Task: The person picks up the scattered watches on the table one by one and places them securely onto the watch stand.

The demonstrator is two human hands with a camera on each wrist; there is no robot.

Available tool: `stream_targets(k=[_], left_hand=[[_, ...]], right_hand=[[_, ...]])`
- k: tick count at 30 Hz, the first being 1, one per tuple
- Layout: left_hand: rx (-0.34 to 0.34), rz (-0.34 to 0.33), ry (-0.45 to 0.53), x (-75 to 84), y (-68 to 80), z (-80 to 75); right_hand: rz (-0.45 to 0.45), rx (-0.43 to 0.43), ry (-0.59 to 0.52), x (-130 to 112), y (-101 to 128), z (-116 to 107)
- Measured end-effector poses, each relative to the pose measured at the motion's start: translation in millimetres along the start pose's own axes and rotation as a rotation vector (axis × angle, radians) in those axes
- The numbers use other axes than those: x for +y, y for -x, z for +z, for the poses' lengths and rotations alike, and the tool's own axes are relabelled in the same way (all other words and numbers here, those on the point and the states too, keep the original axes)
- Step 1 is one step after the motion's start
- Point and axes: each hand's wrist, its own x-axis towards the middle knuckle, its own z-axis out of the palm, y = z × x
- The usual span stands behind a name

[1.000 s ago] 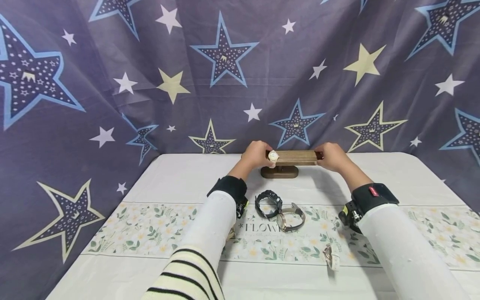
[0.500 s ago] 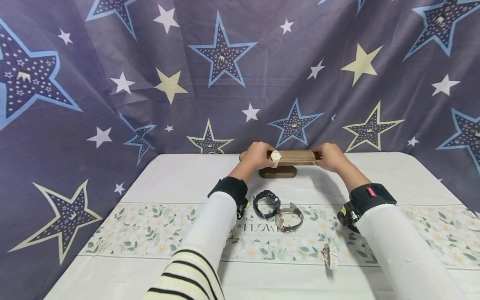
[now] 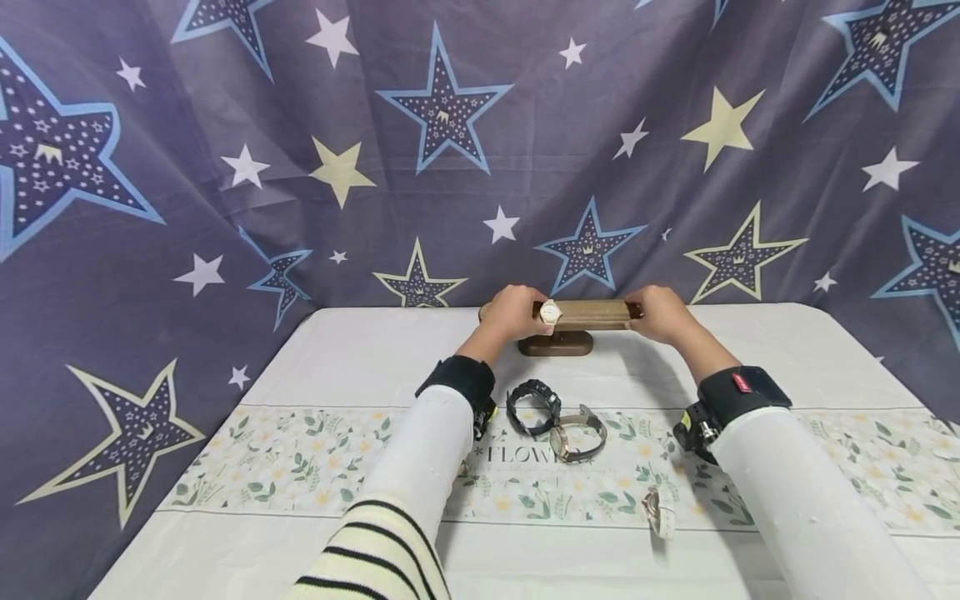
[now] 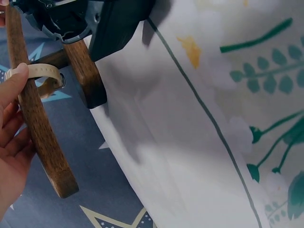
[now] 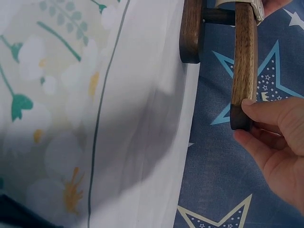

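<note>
Wooden and dark, the crossbar (image 3: 592, 314) of the watch stand sits between both hands at the far middle of the table (image 3: 360, 358). The left hand (image 3: 513, 312) has its fingers curled around the beige-strapped watch (image 3: 551, 312) looped on the bar's left part; the right hand (image 3: 660, 313) has thumb and fingers closed on the bar's right end. Against the pictures of a second and half a second ago almost nothing differs: the watch face lies a touch further right along the bar, the hands otherwise as they were. I judge this to be fine seating of the watch on the bar rather than any fresh move.

Only the left wrist view shows the strap (image 4: 40, 72) wrapped round the bar with a thumb tip laid on it, and the right wrist view shows the thumb (image 5: 266, 110) pressing the bar's end grain. Only the head view shows what lies nearer the person on the floral runner (image 3: 300, 458): a black watch (image 3: 534, 407), a brown-strapped watch (image 3: 579, 433) touching it, and a pale watch (image 3: 658, 512) well apart towards the front edge.
</note>
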Motion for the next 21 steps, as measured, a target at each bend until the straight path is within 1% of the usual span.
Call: stream_targets(k=[3,6,10,13,15,18,21], left_hand=[[-0.004,-0.001,0.004,-0.7,0.5,0.3],[-0.019,0.002,-0.003,-0.9,2.6,-4.3],[-0.024,0.000,-0.009,-2.7,11.1,-18.8],[-0.013,0.011,-0.020,-5.5,18.5,-32.6],[-0.009,0.020,-0.034,-7.6,24.8,-41.2],[0.001,0.041,-0.038,-10.8,38.0,-51.4],[0.025,0.096,-0.024,-13.6,55.6,-57.8]], right_hand=[[0.001,-0.003,0.005,-1,0,0],[-0.010,-0.022,0.025,-3,1,-3],[-0.062,-0.039,0.067,-10,6,-12],[-0.109,-0.009,0.080,-17,11,-23],[-0.142,0.015,0.075,-22,15,-30],[-0.198,0.027,0.070,-33,23,-38],[-0.254,0.020,0.057,-44,35,-41]])
